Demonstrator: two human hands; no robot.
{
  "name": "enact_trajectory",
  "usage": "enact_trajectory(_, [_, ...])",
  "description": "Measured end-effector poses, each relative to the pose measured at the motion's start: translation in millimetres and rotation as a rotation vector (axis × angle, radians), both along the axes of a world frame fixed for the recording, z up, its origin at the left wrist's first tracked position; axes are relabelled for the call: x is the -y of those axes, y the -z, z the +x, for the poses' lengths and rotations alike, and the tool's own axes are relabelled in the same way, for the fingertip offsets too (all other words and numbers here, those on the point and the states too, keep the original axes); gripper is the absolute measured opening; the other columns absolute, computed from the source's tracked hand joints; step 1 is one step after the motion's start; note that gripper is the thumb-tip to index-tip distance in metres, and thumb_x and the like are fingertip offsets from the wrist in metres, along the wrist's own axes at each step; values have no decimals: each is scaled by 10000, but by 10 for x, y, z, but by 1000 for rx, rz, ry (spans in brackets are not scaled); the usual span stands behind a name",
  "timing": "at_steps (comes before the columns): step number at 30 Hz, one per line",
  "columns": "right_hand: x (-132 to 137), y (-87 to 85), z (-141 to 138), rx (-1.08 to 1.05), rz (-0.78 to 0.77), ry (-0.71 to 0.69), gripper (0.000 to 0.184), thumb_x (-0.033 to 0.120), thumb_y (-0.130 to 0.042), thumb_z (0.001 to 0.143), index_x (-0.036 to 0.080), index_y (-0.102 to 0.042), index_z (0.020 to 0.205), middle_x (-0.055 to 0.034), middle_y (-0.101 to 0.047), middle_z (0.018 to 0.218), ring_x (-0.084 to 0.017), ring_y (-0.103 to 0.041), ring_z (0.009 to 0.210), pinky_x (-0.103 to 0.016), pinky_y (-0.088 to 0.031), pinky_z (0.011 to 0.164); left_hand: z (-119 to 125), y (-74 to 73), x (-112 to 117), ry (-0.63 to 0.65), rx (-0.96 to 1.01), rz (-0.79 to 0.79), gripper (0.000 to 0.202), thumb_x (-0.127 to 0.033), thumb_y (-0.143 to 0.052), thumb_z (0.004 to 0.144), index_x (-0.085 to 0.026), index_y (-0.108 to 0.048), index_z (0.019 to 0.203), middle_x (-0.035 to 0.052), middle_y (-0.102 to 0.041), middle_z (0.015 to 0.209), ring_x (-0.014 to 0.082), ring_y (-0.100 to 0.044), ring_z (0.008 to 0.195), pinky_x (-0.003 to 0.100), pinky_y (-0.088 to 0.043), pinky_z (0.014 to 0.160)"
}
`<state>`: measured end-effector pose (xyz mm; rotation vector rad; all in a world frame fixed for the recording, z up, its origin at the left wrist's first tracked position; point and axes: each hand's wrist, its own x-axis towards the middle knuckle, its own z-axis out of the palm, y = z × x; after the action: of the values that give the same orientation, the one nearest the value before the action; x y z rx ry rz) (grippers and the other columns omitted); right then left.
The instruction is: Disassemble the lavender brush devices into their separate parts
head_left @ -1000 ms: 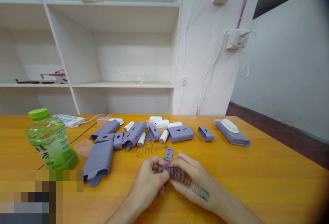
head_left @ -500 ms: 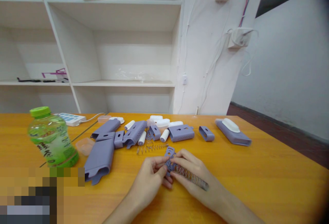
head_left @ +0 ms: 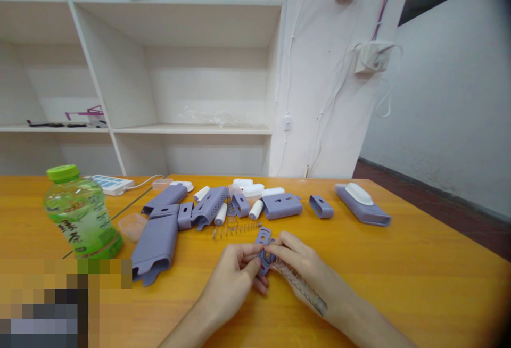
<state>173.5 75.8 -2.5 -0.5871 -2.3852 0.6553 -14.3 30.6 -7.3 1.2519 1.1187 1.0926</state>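
Note:
My left hand (head_left: 233, 281) pinches a small purple plastic clip (head_left: 264, 263) just above the orange table (head_left: 399, 263). My right hand (head_left: 305, 263) meets it from the right, its fingers closed on the end of a long metal spring (head_left: 297, 284) that lies back along my right wrist. The spring's end touches the clip between the two hands. A second flat purple piece (head_left: 263, 234) lies on the table just beyond my fingers, and another loose spring (head_left: 235, 229) lies to its left.
Several purple plastic housings (head_left: 155, 241) and white cylinders (head_left: 255, 209) are strewn across the table's far middle. A purple case with a white pad (head_left: 361, 204) lies at the right. A green-capped bottle (head_left: 80, 212) stands at the left beside a power strip (head_left: 107, 184). White shelves (head_left: 179, 66) stand behind.
Both hands have shifted slightly away from me. The clip is turned more upright between my fingers, and the spring now lies lower along my right wrist.

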Motion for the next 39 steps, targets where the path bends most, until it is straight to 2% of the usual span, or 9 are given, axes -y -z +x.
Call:
enact_trajectory(3, [-35,42,-4,16,9,0,225,201,-483,981,254,-639,1134,-43,-580,1040,-192,-587,977,-293,-491,880,-5,36,-4,-8,-8,10,409,-359,-628,817,-56,-708,1078,92,-690,808,171,-653,639,335,-570,642])
enact_trajectory(7, [-33,36,8,39,58,15,242,202,-463,996,254,-647,1146,-41,-584,1046,-187,-585,982,-286,-482,873,-7,57,-16,8,-28,22,422,-389,-622,832,-59,-710,1080,74,-667,757,172,-648,629,327,-558,637])
enact_trajectory(14, [-42,79,7,50,94,22,216,218,-462,1005,236,-641,1124,-33,-582,1004,-173,-587,930,-269,-490,828,-9,-10,24,65,-63,57,343,-310,-556,873,-81,-728,1062,51,-652,704,150,-626,625,295,-553,629])
enact_trajectory(20, [-33,75,3,13,153,-22,226,171,-472,989,234,-615,1152,-35,-568,995,-169,-596,922,-260,-487,816,-18,-29,55,81,-74,58,334,-283,-538,882,-102,-726,1091,50,-648,715,146,-620,621,269,-538,588])
enact_trajectory(28, [29,91,8,-58,94,-19,186,165,-464,1003,235,-597,1112,-40,-589,1005,-160,-601,907,-268,-481,818,-35,-25,28,96,-28,48,327,-270,-575,845,-98,-735,1073,71,-685,774,142,-632,618,248,-528,568])
enact_trajectory(31, [49,91,-16,-96,74,8,200,157,-498,990,241,-621,1123,-33,-597,985,-156,-613,890,-258,-484,804,-12,-66,55,68,-34,46,334,-292,-582,844,-84,-736,1056,83,-693,782,147,-633,616,247,-526,553])
enact_trajectory(34, [70,85,-57,-194,8,106,195,159,-593,948,255,-657,1105,-12,-610,947,-148,-622,853,-239,-488,772,15,-104,79,20,-9,49,357,-321,-603,835,-70,-724,1059,104,-711,829,160,-649,636,256,-533,557])
enact_trajectory(39, [116,67,-101,-229,-81,126,203,150,-613,934,260,-679,1091,-2,-629,947,-146,-631,861,-236,-493,773,17,-66,73,-45,48,8,420,-365,-663,793,-51,-705,1069,120,-726,821,171,-652,628,298,-560,599])
